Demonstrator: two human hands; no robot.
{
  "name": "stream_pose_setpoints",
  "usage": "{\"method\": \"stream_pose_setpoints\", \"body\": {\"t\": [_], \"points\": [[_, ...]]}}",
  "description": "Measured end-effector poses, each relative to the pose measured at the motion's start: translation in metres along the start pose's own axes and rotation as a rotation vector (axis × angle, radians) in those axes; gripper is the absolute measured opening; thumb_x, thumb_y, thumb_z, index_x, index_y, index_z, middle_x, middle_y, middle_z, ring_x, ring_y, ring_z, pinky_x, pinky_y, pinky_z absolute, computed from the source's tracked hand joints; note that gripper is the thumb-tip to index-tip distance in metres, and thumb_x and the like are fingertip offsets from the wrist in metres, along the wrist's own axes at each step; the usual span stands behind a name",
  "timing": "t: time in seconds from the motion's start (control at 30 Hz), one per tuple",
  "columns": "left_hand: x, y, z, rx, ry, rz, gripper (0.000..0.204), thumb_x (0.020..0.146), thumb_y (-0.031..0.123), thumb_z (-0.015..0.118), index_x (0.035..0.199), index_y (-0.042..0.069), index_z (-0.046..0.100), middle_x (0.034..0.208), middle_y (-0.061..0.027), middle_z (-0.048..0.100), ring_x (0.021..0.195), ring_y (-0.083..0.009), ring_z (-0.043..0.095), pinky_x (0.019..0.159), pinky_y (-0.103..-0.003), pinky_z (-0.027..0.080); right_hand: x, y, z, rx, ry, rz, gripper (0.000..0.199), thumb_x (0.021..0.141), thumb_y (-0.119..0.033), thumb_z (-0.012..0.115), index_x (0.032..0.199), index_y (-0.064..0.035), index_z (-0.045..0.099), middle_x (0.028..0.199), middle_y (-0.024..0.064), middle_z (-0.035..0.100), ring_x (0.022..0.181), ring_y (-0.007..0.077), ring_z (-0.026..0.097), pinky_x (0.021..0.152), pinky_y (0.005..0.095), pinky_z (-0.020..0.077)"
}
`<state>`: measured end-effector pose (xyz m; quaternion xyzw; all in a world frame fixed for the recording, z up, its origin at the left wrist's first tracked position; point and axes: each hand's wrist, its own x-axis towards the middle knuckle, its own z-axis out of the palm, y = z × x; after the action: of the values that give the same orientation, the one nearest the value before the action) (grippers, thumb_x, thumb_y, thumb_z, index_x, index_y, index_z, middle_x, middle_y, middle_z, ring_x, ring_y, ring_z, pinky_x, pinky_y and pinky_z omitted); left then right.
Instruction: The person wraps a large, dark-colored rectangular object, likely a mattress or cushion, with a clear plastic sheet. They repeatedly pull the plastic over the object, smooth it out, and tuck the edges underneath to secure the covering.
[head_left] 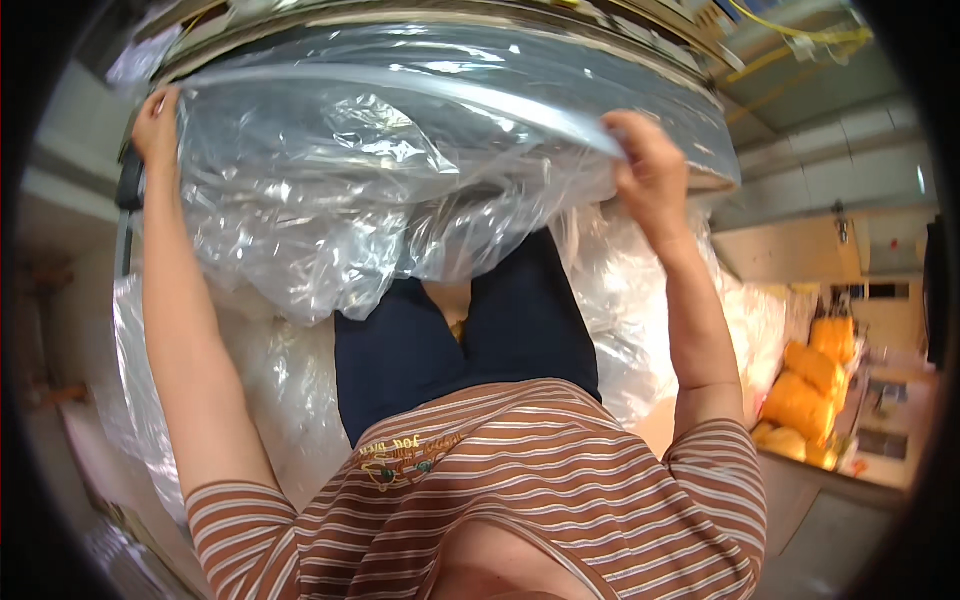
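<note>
Stretched between my two raised hands is a wide clear plastic sheet [300, 170], its upper edge pulled into a long band. My left hand [157, 128] is closed on the sheet's far left corner. On the right, my right hand [648, 172] pinches the other end of that edge between thumb and fingers. The rest of the sheet hangs in loose, shiny folds down over my thighs. Behind it lies a dark grey surface [560, 68], partly seen through the film.
More crumpled clear plastic [630, 310] is heaped around my legs on both sides. A long rail [640, 45] borders the grey surface at the far side. Stuffed orange sacks [805, 390] are piled at the right, near a tan board [790, 250].
</note>
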<state>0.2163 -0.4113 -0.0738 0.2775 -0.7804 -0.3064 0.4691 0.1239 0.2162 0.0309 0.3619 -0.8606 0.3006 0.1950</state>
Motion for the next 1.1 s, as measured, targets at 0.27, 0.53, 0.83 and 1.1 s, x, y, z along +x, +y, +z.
{"method": "stream_pose_setpoints", "body": {"t": [0.27,0.53,0.83,1.1], "points": [[0.029,-0.060,-0.022,-0.206,0.003,-0.098,0.032,0.084,0.029,0.069,0.100,0.002,0.068,0.086,0.0014,0.063,0.076,-0.0075,0.052,0.071,-0.023,0.043,-0.011,0.051,-0.178,-0.027,1.008,0.088,0.016,0.086,0.000,0.052,0.098,-0.0032,0.062,0.075,0.0007,0.056,0.065,0.0095,0.051,0.062,0.0217,0.0446],[0.008,-0.028,0.005,0.021,0.088,-0.007,0.032,0.078,0.033,0.073,0.090,0.003,0.070,0.080,-0.0022,0.067,0.073,-0.0111,0.057,0.070,-0.026,0.045,-0.169,0.100,0.021,0.478,-0.152,0.478,0.052,0.071,-0.005,0.072,0.119,-0.0057,0.054,0.107,0.0098,0.054,0.088,0.0185,0.057,0.076,0.0284,0.0469],[0.013,-0.022,-0.015,0.066,0.020,0.038,0.032,0.079,0.027,0.073,0.095,0.000,0.068,0.088,-0.0061,0.067,0.080,-0.0130,0.059,0.076,-0.027,0.046,-0.110,0.100,0.056,1.284,0.444,0.661,0.017,0.093,-0.022,0.050,0.102,-0.0079,0.053,0.089,0.0014,0.054,0.081,0.0124,0.054,0.071,0.0263,0.0448],[-0.065,0.103,0.017,-0.059,-0.528,0.142,0.019,0.084,0.016,0.068,0.091,0.000,0.065,0.083,0.0024,0.056,0.073,-0.0070,0.045,0.069,-0.020,0.039,-0.107,0.150,-0.324,-0.687,0.974,0.319,0.030,0.094,-0.036,0.053,0.097,-0.0088,0.065,0.070,0.0025,0.060,0.069,0.0158,0.059,0.068,0.0291,0.0479]]}}
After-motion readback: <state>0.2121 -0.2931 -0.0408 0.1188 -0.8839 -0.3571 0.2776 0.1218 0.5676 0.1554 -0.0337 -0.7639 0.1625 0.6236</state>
